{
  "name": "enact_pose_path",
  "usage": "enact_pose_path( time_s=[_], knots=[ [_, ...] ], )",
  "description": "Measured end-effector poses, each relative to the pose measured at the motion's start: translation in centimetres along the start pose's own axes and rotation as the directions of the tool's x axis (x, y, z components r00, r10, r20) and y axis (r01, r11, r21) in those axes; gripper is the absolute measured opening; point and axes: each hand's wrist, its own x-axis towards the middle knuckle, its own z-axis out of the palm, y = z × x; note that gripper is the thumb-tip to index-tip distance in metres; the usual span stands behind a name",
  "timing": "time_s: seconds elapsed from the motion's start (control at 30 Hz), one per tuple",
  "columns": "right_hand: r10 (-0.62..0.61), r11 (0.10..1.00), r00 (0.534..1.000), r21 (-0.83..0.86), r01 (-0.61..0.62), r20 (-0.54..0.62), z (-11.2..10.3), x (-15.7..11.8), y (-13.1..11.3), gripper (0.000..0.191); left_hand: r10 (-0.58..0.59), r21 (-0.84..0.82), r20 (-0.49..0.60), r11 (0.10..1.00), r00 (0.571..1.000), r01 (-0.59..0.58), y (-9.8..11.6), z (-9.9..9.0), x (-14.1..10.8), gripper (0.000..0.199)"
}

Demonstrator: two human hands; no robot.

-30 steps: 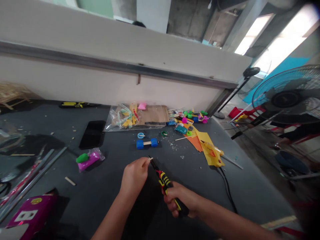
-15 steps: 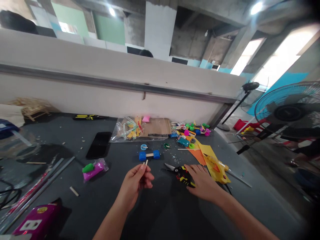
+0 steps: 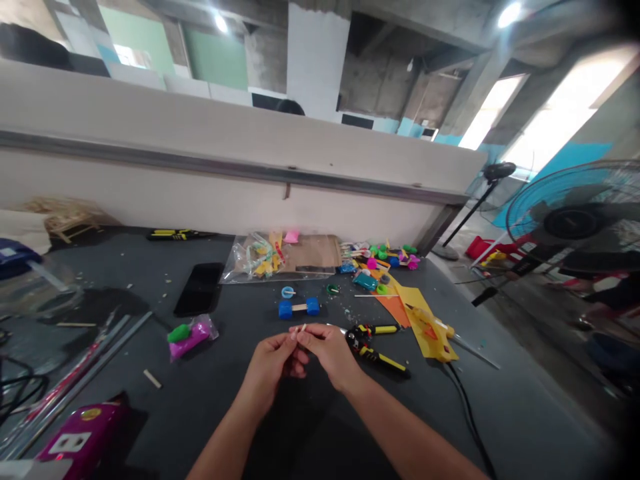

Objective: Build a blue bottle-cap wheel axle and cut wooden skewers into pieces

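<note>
In front of me my left hand (image 3: 274, 363) pinches short pieces of wooden stick (image 3: 297, 329) between thumb and fingers. My right hand (image 3: 327, 350) meets it, thumb and forefinger closed at the same pale stick ends; its other fingers are hidden. Just beyond lies a short stick with a blue clay lump on each end (image 3: 299, 307). A cutter with black and yellow handles (image 3: 377, 347) rests right of my right hand, handles apart, its blade partly covered by that hand.
Left are a black phone (image 3: 199, 288), purple and green clay (image 3: 190, 337) and a purple power socket box (image 3: 83, 433). A yellow glue gun (image 3: 434, 333) with a black cable lies right. Clay pieces (image 3: 383, 257) and a plastic bag (image 3: 255, 259) are at the back. A fan (image 3: 573, 220) stands beyond.
My right hand has let go of the cutter and moved left to the stick pieces at my left hand. The cutter's handles now stand wider apart.
</note>
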Motion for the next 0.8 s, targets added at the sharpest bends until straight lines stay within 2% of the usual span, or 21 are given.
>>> enact_pose_path(
  time_s=[0.07,0.13,0.2,0.27,0.37,0.47,0.6,0.8],
  knots=[
    [0.088,0.977,0.996,0.195,-0.087,0.006,0.0,0.3,1.0,0.025,-0.058,-0.017,0.023,0.998,0.998,0.058,0.0,-0.2,0.0,0.037],
    [0.154,0.92,0.986,0.353,-0.167,0.064,-0.1,0.6,1.7,0.026,-0.088,-0.045,0.046,0.995,0.995,0.09,0.0,-0.2,0.0,0.036],
    [0.197,0.863,0.974,0.451,-0.226,0.111,-0.2,0.9,2.2,0.027,-0.087,-0.08,0.06,0.993,0.994,0.092,0.0,0.0,0.0,0.035],
    [0.217,0.849,0.975,0.484,-0.213,0.049,-0.3,1.3,2.5,0.026,-0.085,-0.105,0.06,0.99,0.995,0.091,0.0,0.2,0.1,0.033],
    [0.226,0.869,0.967,0.473,-0.146,-0.116,-0.5,1.6,2.7,0.026,-0.078,-0.084,0.053,0.993,0.996,0.082,-0.1,0.4,0.2,0.032],
    [0.223,0.888,0.957,0.443,-0.121,-0.186,-0.7,1.7,2.8,0.026,-0.044,0.004,0.054,0.999,0.998,0.044,-0.5,0.6,0.3,0.032],
    [0.184,0.931,0.964,0.349,-0.108,-0.193,-0.8,1.4,2.9,0.024,-0.034,0.086,0.023,0.996,0.999,0.032,-0.7,0.7,0.4,0.036],
    [0.078,0.983,0.99,0.176,-0.056,-0.118,-1.0,1.1,2.6,0.013,-0.077,0.151,0.037,0.986,0.996,0.071,-0.5,0.5,0.4,0.039]
  ],
)
